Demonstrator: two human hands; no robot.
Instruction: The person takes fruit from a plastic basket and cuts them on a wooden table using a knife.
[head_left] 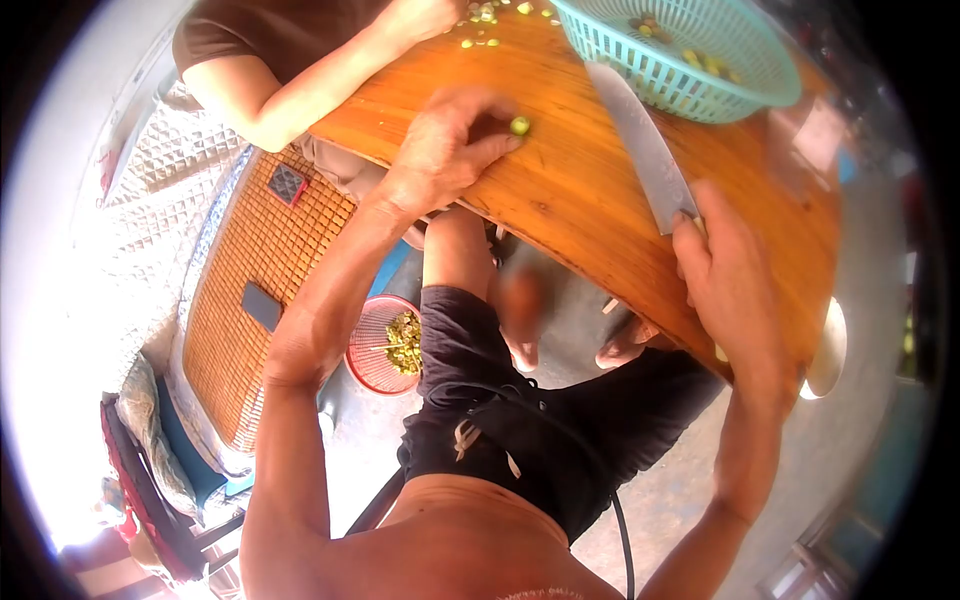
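Note:
My left hand (450,140) is over the wooden table, with thumb and forefinger curled around a small round green fruit (519,126) at their tips. The forefinger is a little blurred. In my right hand (728,265) is a kitchen knife (640,140), gripped by its mostly hidden handle. Its broad blade points away from me and to the left, toward the turquoise basket (660,75). Several greenish fruits (700,62) lie inside that basket.
Small cut green pieces (480,42) lie at the wooden table's (560,190) far edge, beside another person's hand (425,18). Below, a red basket (380,375) holds green-yellow pieces. A bench with a woven mat (240,290) stands at left.

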